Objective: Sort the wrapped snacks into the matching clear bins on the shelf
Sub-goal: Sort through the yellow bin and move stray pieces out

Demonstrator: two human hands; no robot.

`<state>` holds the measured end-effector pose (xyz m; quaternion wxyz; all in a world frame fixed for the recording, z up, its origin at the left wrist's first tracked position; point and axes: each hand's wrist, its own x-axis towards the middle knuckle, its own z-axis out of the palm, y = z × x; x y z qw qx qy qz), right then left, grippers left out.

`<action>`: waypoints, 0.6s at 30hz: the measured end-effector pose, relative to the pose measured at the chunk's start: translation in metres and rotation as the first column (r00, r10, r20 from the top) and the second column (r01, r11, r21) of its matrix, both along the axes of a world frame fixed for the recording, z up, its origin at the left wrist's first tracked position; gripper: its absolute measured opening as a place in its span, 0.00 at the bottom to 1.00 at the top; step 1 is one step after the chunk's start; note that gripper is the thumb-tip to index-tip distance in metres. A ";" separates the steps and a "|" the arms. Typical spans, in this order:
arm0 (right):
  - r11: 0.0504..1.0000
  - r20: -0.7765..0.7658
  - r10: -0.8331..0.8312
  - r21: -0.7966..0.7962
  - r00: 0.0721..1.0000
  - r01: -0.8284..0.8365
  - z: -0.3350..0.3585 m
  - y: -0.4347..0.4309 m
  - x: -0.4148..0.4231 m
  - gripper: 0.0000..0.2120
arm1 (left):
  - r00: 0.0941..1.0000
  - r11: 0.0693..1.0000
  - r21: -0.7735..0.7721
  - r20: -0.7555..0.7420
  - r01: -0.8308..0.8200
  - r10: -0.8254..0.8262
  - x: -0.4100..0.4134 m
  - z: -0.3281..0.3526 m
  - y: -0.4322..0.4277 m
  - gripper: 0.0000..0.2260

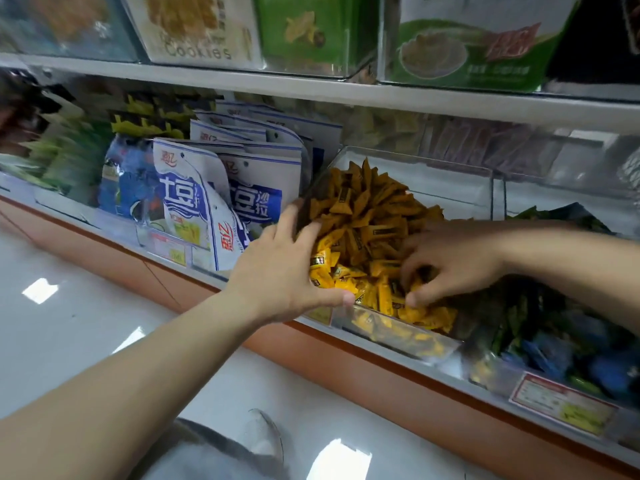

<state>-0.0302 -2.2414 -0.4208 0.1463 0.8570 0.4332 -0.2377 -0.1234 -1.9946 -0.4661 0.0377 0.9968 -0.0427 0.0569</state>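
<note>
White and blue bags [194, 202] are packed upright one behind the other, and a red-framed price tag [561, 403] is fixed low at the right. In the upper row a cookie box [197, 29] is placed beside a green box [311, 29] and a green bag [464, 53]. Below, a glossy white floor [69, 341] is seen with bright reflections, and a grey shoe [263, 434] is set on it near an orange base strip [381, 368].

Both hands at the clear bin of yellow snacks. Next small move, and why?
Probably sweep the yellow wrapped snacks back from the front with the right hand. Its curled fingers are in the pile at the front wall of the clear plastic bin, where snacks reach the rim; the back wall stands bare. The left hand lies flat at the bin's left wall, seemingly steadying it.
</note>
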 end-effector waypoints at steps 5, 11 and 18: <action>0.996 -0.124 -0.091 -0.005 0.988 0.091 0.027 -0.010 0.003 0.18 | 0.999 0.999 -0.020 0.030 0.035 -0.034 0.003 0.000 0.002 0.52; 0.923 -0.063 0.077 0.382 0.995 -0.047 0.004 0.047 0.002 0.23 | 0.998 0.999 -0.029 0.059 0.040 -0.038 0.002 -0.003 0.002 0.52; 0.994 0.015 0.106 -0.029 0.994 -0.105 -0.019 0.030 -0.005 0.36 | 0.997 1.000 -0.025 0.072 0.015 -0.013 0.002 -0.005 0.003 0.50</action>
